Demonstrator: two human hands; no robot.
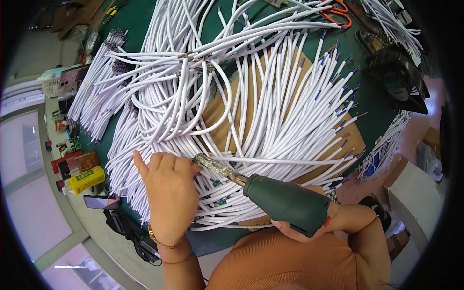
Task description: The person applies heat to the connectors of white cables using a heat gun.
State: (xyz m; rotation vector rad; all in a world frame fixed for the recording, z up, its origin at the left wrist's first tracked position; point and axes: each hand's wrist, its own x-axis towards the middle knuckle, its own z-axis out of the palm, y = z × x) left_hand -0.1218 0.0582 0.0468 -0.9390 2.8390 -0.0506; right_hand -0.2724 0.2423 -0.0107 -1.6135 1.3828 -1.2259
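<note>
My right hand [309, 224] grips a soldering iron [285, 200] with a dark green handle, partly hidden behind it. Its silvery, crusted metal barrel [220, 168] points left, and the tip ends right beside the thumb of my left hand [170, 193]. That left hand is closed in a pinch, with the little finger sticking out; what the fingertips hold is hidden. A white cable [270, 160] runs from the right toward the pinch. Beneath both hands lie many white cables [285, 116], with stripped ends showing blue and brown wires. Small green-blue parts [222, 201] sit on several cable ends near the iron.
Brown cardboard [356, 137] lies under the cables on the green table mat [222, 241]. Orange-handled scissors [340, 14] lie at the far right, near a black fan [396, 79]. A yellow bottle [87, 180], a phone [99, 201] and black straps [128, 229] lie at left.
</note>
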